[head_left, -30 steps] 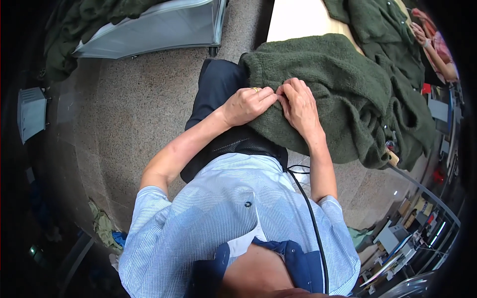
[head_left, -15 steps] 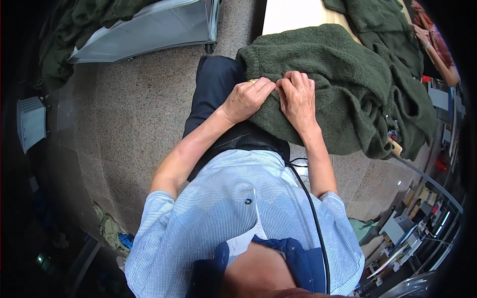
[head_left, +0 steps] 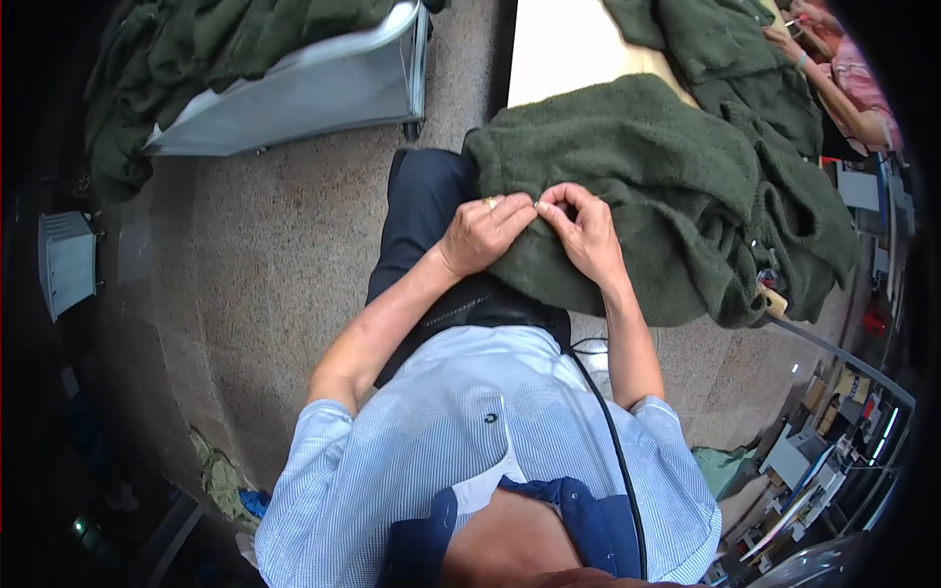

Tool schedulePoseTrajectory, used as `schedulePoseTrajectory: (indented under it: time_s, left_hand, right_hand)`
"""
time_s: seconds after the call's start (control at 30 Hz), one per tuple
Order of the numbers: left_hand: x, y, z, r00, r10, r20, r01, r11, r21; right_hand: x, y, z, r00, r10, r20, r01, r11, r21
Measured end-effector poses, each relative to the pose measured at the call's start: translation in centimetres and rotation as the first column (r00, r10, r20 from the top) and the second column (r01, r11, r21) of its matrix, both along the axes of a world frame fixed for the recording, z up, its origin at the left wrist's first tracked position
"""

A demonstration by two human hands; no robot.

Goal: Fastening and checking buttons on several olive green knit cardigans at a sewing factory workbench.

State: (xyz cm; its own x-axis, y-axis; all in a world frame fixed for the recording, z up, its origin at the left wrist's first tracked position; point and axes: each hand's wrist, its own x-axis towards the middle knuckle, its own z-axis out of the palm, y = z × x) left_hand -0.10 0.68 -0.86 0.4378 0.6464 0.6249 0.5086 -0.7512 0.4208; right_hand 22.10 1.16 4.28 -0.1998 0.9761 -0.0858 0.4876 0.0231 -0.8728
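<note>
A dark green knitted garment (head_left: pixel 627 147) lies bunched over my right thigh and the table's near end. My left hand (head_left: pixel 477 235), with a ring on one finger, is closed on the garment in a pinch beside my knee. My right hand (head_left: pixel 588 237) is just to its right, thumb and forefinger pressed together, its fingertips meeting the left ones over the knit. Whatever sits between the right fingertips is too small to make out.
A pale table (head_left: pixel 569 49) holds more green garments (head_left: pixel 725 59). At the far left, a grey cart (head_left: pixel 294 103) carries heaped green knitwear. A co-worker's arm (head_left: pixel 843 103) reaches in at the far right. A black cable (head_left: pixel 616 421) hangs down my front.
My right hand has turned so that its thumb shows, the fingers now pinching against the left fingertips. The whole view has shifted slightly. The co-worker's hands have moved.
</note>
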Motion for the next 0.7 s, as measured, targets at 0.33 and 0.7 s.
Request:
schedulePoseTrajectory:
  time_s: [0.33, 0.7]
  left_hand:
    - [0.5, 0.4, 0.3, 0.996, 0.038, 0.079, -0.037, 0.999, -0.021]
    - [1.0, -0.7, 1.1, 0.972, 0.117, 0.202, -0.077, 0.977, -0.197]
  right_hand:
    - [-0.1, 1.1, -0.8, 0.989, -0.04, -0.141, 0.029, 0.996, -0.079]
    - [-1.1, -0.2, -0.3, 0.994, -0.104, 0.025, 0.104, 0.994, 0.026]
